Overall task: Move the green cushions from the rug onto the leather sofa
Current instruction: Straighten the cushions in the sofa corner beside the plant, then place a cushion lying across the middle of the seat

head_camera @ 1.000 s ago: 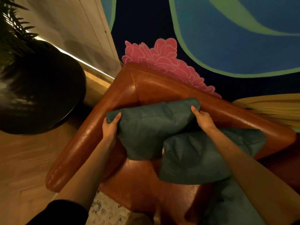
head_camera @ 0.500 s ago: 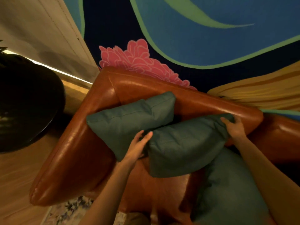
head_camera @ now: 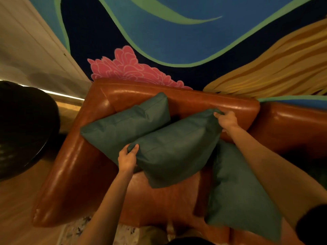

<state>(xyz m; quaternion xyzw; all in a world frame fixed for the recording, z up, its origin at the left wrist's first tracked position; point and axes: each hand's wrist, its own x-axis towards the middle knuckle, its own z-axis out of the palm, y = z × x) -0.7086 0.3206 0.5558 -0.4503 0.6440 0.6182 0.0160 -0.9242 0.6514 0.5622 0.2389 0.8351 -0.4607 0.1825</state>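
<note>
Three green cushions lie on the brown leather sofa (head_camera: 70, 174). The left cushion (head_camera: 123, 126) leans in the corner against the backrest and armrest. The middle cushion (head_camera: 177, 149) overlaps it; my left hand (head_camera: 127, 158) grips its near left corner and my right hand (head_camera: 227, 120) pinches its far right corner by the backrest. The third cushion (head_camera: 237, 195) lies on the seat at the right, partly under my right forearm.
A dark round table (head_camera: 23, 128) stands left of the sofa's armrest on the wooden floor. A patterned rug's edge (head_camera: 77, 230) shows at the bottom. A painted mural wall (head_camera: 177, 41) rises behind the backrest.
Both hands left the left cushion and took the middle cushion by its corners. The view shifted right, and the middle cushion now stands higher against the backrest.
</note>
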